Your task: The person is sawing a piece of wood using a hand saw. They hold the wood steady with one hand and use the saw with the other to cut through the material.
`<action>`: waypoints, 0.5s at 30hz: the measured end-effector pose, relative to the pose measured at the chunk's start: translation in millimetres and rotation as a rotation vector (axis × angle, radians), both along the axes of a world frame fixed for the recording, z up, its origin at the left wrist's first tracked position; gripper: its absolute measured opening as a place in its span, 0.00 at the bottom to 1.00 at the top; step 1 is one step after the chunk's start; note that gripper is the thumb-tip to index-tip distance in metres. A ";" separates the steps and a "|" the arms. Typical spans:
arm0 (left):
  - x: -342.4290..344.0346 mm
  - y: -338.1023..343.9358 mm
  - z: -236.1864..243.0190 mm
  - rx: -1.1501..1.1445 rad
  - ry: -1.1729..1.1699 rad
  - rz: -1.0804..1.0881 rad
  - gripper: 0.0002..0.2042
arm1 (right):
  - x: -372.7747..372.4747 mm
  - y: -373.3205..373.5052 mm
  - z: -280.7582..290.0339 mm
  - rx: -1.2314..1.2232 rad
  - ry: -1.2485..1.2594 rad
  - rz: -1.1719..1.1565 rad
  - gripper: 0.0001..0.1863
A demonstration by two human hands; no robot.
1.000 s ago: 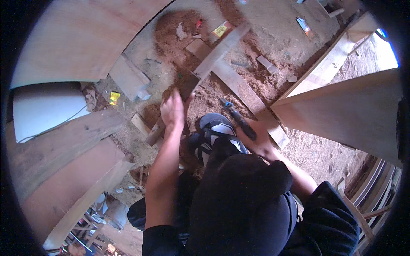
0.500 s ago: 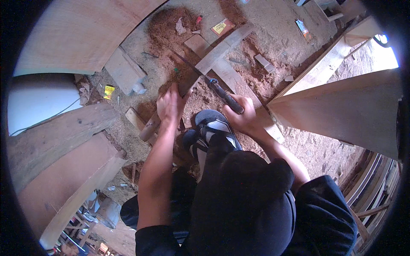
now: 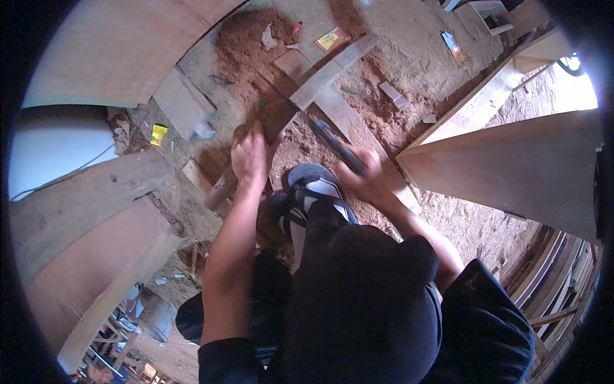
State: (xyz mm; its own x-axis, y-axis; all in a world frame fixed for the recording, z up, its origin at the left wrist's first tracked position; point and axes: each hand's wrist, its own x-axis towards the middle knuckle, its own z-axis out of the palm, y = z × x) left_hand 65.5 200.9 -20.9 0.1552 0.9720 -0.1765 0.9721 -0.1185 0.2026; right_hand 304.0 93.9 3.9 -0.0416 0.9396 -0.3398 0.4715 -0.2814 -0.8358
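My right hand [image 3: 363, 171] is closed round the dark handle of a hand saw [image 3: 331, 139], which has a blue part where the blade begins. Its narrow blade points up and left, lying across a long wooden piece [image 3: 334, 69]. On the near side of the blade, my left hand [image 3: 250, 157] grips that wooden piece and presses it down, fingers wrapped over it. A flat board [image 3: 342, 109] lies crosswise under the wood. My sandalled foot [image 3: 316, 185] is close by, between the two hands; where the sole rests is hidden.
Sawdust [image 3: 246, 41] covers the ground. A small wood block [image 3: 393, 95] lies to the right. Wooden panels [image 3: 505, 163] stand at the right, with a large board [image 3: 121, 48] at the upper left. Planks [image 3: 89, 192] lie left, and stacked strips [image 3: 556, 275] lower right.
My right hand has drawn the saw back slightly toward me and to the right. The left hand keeps its grip on the wooden piece.
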 end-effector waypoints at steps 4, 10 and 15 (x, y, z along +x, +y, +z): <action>-6.6 1.8 -9.3 0.164 0.070 -0.058 0.23 | 29.1 -71.1 43.7 -0.132 0.125 -0.054 0.16; 3.7 -3.5 5.6 0.199 -0.077 -0.006 0.24 | -4.4 -16.4 6.1 0.330 0.063 -0.113 0.13; -8.2 1.8 -4.6 0.119 0.036 0.002 0.25 | 1.3 -16.6 15.3 0.178 0.172 -0.110 0.06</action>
State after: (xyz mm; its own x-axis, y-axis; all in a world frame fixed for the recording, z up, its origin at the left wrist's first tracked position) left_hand 57.3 202.7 -25.6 0.1485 0.9867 -0.0653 0.9787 -0.1373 0.1524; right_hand 305.3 77.3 19.2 0.0214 0.9860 -0.1653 0.2927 -0.1643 -0.9420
